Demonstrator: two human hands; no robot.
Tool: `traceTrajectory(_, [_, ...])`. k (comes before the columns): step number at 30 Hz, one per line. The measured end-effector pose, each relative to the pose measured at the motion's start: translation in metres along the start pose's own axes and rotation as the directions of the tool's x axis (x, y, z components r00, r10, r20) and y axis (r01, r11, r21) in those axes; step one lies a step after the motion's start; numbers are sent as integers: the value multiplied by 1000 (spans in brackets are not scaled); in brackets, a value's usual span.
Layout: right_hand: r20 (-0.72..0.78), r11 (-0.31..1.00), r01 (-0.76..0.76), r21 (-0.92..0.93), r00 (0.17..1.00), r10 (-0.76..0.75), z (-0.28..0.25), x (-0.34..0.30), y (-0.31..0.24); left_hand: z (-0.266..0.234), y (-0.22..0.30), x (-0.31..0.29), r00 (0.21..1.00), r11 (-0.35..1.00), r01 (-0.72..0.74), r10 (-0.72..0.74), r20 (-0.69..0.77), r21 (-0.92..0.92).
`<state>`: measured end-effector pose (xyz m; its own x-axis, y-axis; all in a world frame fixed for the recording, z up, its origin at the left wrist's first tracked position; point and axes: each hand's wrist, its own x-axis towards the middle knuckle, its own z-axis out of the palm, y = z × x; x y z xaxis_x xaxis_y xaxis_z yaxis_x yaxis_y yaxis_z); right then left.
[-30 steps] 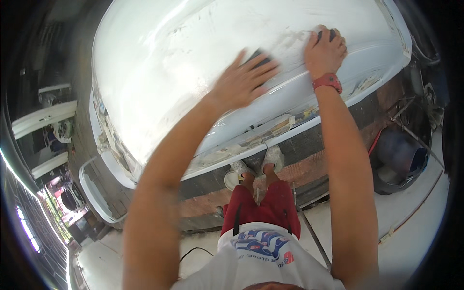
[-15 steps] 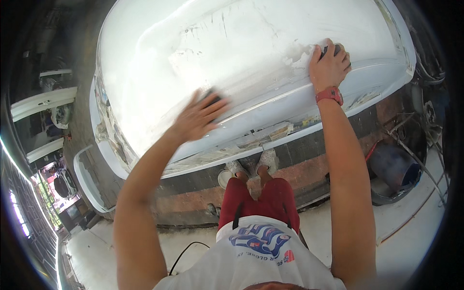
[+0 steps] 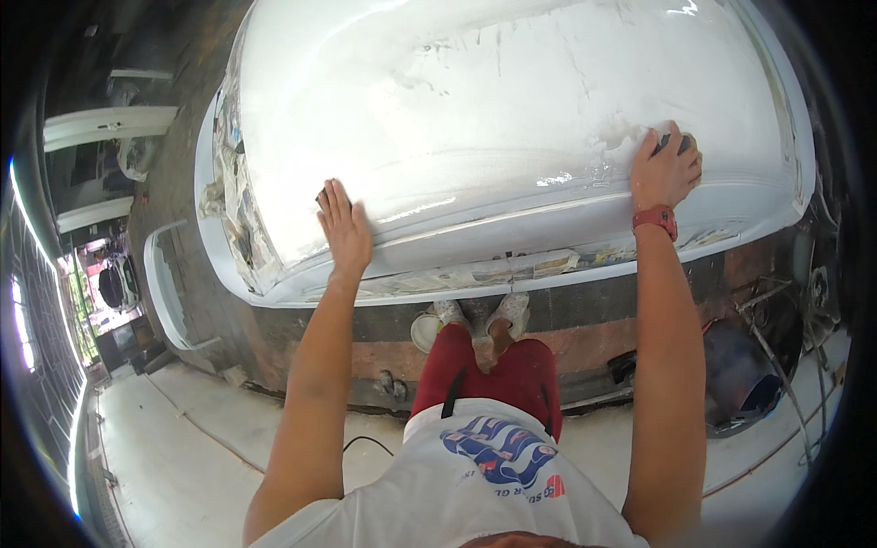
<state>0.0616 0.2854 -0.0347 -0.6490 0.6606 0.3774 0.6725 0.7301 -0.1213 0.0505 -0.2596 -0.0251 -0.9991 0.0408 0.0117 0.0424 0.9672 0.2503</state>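
A large white car roof [image 3: 530, 100] fills the upper part of the view, with grey scuffs and glossy wet patches on it. Near its left end my left hand [image 3: 349, 239] lies with fingers together, pressing a black pad [image 3: 321, 197] that is mostly hidden under them. Toward the right side my right hand [image 3: 665, 178], with a red watch [image 3: 656, 219] on the wrist, grips another black pad [image 3: 676, 143] against the roof near its close edge. Both arms reach forward.
Masking paper [image 3: 242, 215] covers the windows below the roof edge. My feet [image 3: 507, 310] stand close against the car. On the right are a dark blue bucket-like container [image 3: 744, 370] and a metal frame [image 3: 776, 356]. A white panel [image 3: 164, 292] stands on the left.
My left hand has slid left along the roof with its pad. My right hand keeps its pad at about the same spot on the roof; the view has shifted.
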Motion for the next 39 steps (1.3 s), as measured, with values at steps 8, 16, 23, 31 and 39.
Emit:
traceTrajectory(8, [3, 997, -35, 76, 999, 35, 5, 4, 2, 66, 295, 56, 844, 830, -534, 534, -50, -159])
traceTrajectory(16, [40, 999, -15, 32, 999, 14, 2, -1, -5, 9, 2, 100, 971, 999, 19, -12, -238, 27])
traceTrajectory(23, [28, 999, -2, 42, 1000, 1, -2, 1, 5, 79, 324, 104, 896, 869, -443, 428, -117, -222])
traceTrajectory(31, [5, 999, -5, 44, 1000, 4, -1, 3, 8, 36, 98, 173, 908, 957, -285, 290, -304, 60])
traceTrajectory(39, [-9, 1000, 12, 8, 1000, -12, -2, 4, 13, 32, 177, 44, 927, 922, -374, 374, -21, -100])
